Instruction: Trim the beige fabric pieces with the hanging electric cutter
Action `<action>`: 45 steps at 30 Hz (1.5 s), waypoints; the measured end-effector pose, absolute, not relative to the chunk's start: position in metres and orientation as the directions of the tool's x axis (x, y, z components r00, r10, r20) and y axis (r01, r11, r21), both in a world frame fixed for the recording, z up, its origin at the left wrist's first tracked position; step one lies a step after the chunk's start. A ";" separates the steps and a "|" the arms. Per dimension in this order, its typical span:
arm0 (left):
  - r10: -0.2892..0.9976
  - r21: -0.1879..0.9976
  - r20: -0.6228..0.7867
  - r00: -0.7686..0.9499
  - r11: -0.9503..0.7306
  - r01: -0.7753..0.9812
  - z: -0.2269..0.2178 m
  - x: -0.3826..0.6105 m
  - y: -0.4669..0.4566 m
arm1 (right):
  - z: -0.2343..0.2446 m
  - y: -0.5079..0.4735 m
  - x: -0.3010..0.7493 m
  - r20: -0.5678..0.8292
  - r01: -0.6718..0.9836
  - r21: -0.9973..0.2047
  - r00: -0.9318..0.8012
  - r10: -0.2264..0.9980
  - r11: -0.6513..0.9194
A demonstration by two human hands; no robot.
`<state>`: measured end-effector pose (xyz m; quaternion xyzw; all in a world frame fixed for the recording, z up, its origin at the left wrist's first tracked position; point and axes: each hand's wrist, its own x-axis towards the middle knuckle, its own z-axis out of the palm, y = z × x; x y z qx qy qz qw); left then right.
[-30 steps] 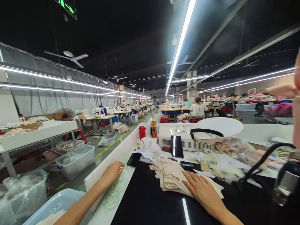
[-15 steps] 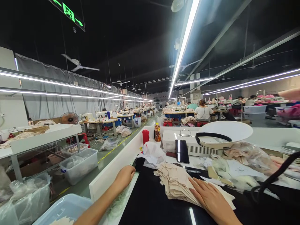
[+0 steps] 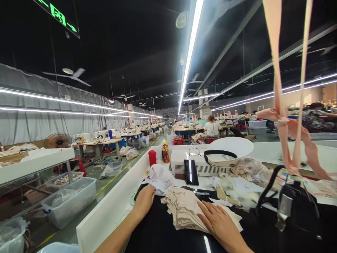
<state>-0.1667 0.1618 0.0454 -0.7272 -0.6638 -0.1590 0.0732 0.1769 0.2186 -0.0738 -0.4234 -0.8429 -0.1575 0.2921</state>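
My right hand (image 3: pixel 219 219) lies flat with fingers stretched out on a stack of beige cut fabric pieces (image 3: pixel 181 209). The stack is fanned in uneven layers on a glossy black work surface (image 3: pixel 155 233). Near the left edge of that surface is my left hand (image 3: pixel 144 202), its fingers curled down and pressed together. Whatever they grip, if anything, is hidden. Just beyond the left hand sits a crumpled white plastic bag (image 3: pixel 161 175).
Behind the stack are a phone (image 3: pixel 191 172), a white metal box (image 3: pixel 181 160) and a white visor hat (image 3: pixel 237 149). A black clamp-like device (image 3: pixel 297 207) with pink straps (image 3: pixel 283 130) stands at right. A white side wall (image 3: pixel 105 214) borders the left.
The view has swung right, bringing the black device and pink straps into sight. My left hand has shifted slightly along the surface's left edge. The right hand still rests on the stack.
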 end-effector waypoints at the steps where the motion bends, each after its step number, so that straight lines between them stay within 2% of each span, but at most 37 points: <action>1: 0.937 0.086 0.344 0.060 -0.095 0.992 0.048 -0.165 0.166 | -0.073 0.218 0.176 0.625 0.805 0.018 -0.472 0.622 0.593; 8: 0.936 -0.058 0.345 0.069 -0.052 0.997 0.061 -0.162 0.192 | -0.067 0.211 0.173 0.623 0.806 -0.007 -0.460 0.633 0.592; 14: 0.949 -0.105 0.298 0.099 -0.071 0.992 0.067 -0.165 0.202 | -0.066 0.208 0.170 0.625 0.804 -0.032 -0.447 0.640 0.594; 22: 0.866 -0.147 0.480 0.143 -0.082 0.986 0.111 -0.154 0.190 | -0.071 0.212 0.170 0.696 0.786 -0.112 -0.375 0.613 0.608; 25: 0.822 -0.224 0.512 0.250 -0.153 0.962 0.124 -0.128 0.184 | -0.061 0.209 0.172 0.751 0.781 -0.168 -0.293 0.591 0.601; 30: 0.723 -0.408 0.446 0.528 -0.360 0.839 0.117 -0.071 0.176 | -0.024 0.190 0.170 0.826 0.774 -0.272 -0.118 0.551 0.573; 35: 0.575 -0.529 0.391 0.719 -0.499 0.687 0.094 -0.023 0.165 | -0.001 0.168 0.162 0.790 0.730 -0.362 -0.088 0.606 0.579; 40: 0.454 -0.572 0.391 0.800 -0.561 0.598 0.085 -0.011 0.158 | -0.002 0.161 0.169 0.739 0.640 -0.514 -0.008 0.674 0.571; 45: 0.454 -0.518 0.470 0.757 -0.553 0.653 0.086 -0.036 0.160 | -0.002 0.158 0.179 0.702 0.533 -0.638 0.107 0.704 0.555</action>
